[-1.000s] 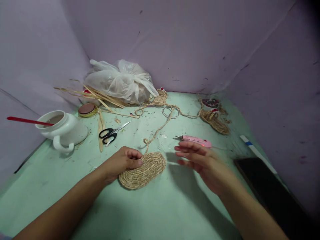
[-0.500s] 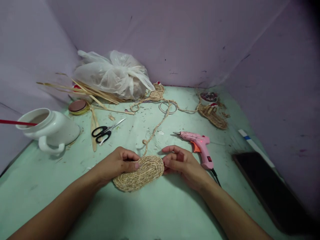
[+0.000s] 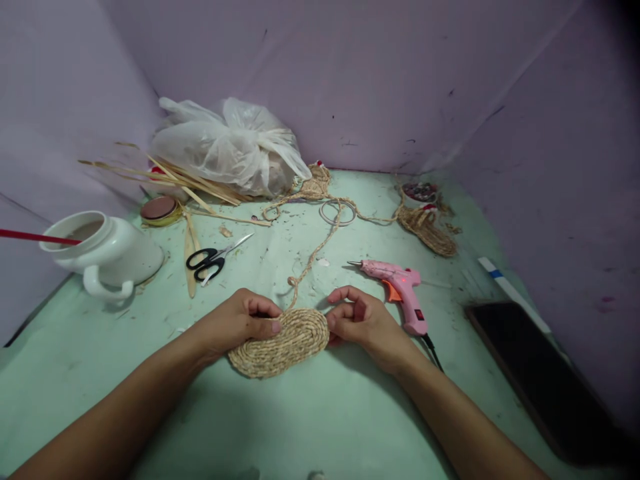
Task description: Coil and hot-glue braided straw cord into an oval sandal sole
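Observation:
An oval mat of coiled straw braid [image 3: 280, 343] lies tilted between my hands. With the thumb on top and fingers beneath, my left hand [image 3: 250, 323] grips its upper left edge. At the right end, my right hand [image 3: 357, 323] pinches the rim between thumb and fingers; the fingertips behind the rim are partly hidden. From the mat's top edge a loose braided cord [image 3: 316, 252] runs back across the table. Right of my right hand lies a pink glue gun [image 3: 395, 277], its nozzle pointing left and a small red light showing.
Black-handled scissors [image 3: 213, 260] and a white jug [image 3: 113, 257] with a red stick are on the left. Behind are straw strips [image 3: 200, 183], a round tin [image 3: 159, 208], a plastic bag [image 3: 235, 150] and a metal ring [image 3: 337, 213]. A woven piece [image 3: 427, 230] and dark phone [image 3: 535, 380] lie right.
The whole view has shifted slightly. Both hands keep nearly the same hold on the mat, and the things on the table have not moved.

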The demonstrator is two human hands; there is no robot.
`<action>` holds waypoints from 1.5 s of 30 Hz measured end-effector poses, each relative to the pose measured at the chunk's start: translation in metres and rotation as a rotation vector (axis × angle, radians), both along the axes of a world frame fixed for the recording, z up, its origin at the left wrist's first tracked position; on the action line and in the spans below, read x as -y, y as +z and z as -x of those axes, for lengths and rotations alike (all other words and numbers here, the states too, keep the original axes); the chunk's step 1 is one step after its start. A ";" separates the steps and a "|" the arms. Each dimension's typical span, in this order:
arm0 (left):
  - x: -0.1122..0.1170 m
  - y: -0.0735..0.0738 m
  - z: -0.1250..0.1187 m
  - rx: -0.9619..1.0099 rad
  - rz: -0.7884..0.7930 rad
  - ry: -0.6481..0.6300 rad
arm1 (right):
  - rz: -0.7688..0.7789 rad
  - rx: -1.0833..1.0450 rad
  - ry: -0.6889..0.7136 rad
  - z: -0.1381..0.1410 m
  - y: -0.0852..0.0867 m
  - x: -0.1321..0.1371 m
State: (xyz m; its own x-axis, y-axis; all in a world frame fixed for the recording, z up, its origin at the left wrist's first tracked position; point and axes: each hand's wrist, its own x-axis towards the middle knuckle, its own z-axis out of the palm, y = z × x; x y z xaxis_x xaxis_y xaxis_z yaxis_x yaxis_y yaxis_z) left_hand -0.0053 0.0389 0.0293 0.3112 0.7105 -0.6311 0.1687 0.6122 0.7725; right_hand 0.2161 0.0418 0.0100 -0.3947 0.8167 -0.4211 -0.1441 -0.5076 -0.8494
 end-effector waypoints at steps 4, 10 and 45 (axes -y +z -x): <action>0.000 0.000 0.000 0.007 0.000 -0.008 | -0.008 -0.001 0.009 -0.001 0.001 0.000; 0.002 0.002 -0.002 -0.011 -0.017 -0.002 | -0.033 0.016 0.018 -0.001 0.001 0.002; 0.001 0.002 -0.002 -0.047 -0.108 -0.086 | -0.170 0.154 0.088 0.008 0.002 0.008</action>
State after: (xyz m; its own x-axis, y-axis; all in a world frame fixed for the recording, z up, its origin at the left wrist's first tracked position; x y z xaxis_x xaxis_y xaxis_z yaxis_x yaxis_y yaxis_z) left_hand -0.0029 0.0376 0.0308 0.3454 0.7471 -0.5680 0.2548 0.5078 0.8229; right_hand 0.2086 0.0343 0.0115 -0.4096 0.8462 -0.3408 0.0318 -0.3601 -0.9324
